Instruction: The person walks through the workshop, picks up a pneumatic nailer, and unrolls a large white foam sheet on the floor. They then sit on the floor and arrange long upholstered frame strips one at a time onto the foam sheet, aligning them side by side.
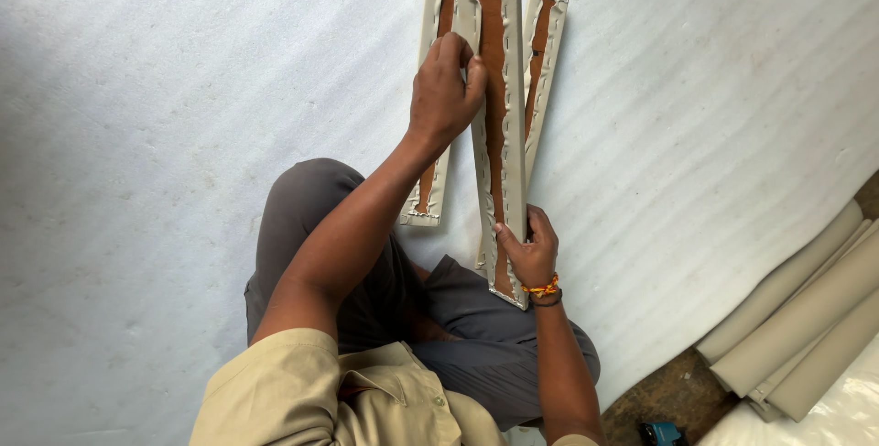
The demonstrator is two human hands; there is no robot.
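Running up the middle of the view, a long beige panel (499, 89) with a brown core lies over the white foam sheet (183, 135), its near end above the person's lap. Left hand (446, 89) curls over its left edge partway up, fingers closed on it. Right hand (531, 254) pinches the near end, thumb on the stapled face. Two more strips (542, 52) lie beneath, one on each side. Beige pieces (806, 318) are stacked at the right, well apart.
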